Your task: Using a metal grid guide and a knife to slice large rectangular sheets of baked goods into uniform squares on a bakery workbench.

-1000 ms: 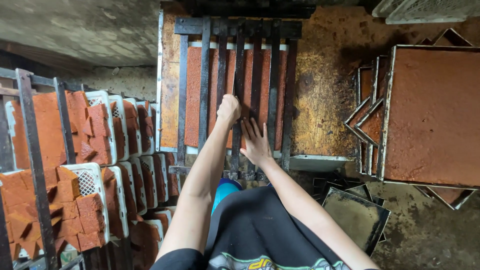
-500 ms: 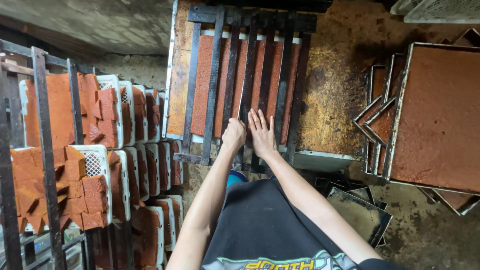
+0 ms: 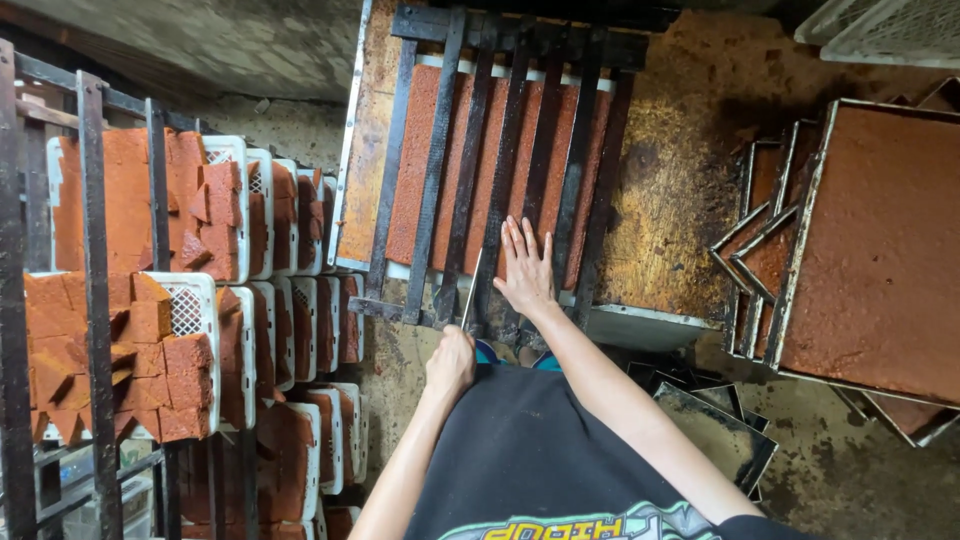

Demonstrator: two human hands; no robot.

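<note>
The work table (image 3: 690,200), rust-stained, fills the upper centre of the view. On it lies a flat slab (image 3: 480,170) of reddish-brown material, and over the slab sits a black metal grid (image 3: 510,150) of parallel bars that run away from the person.

At the right stands a large metal tray (image 3: 890,240) filled level with the same brown material, with more trays (image 3: 760,230) stacked askew beneath and beside it. At the left, white plastic crates (image 3: 230,230) hold cut brown blocks (image 3: 160,370), behind a dark metal rack (image 3: 95,300).

Both forearms extend forward from the body toward the near edge of the grid. The right hand (image 3: 525,270) lies palm down, fingers straight and close together, pressed flat on the bars and on the slab between them. The left hand (image 3: 450,362) sits lower, just in front of the near crossbar, curled into a fist around the handle of a knife (image 3: 471,292). The thin blade points away from the person and stands in the slot between two bars, just beside the right hand's thumb side.
</note>
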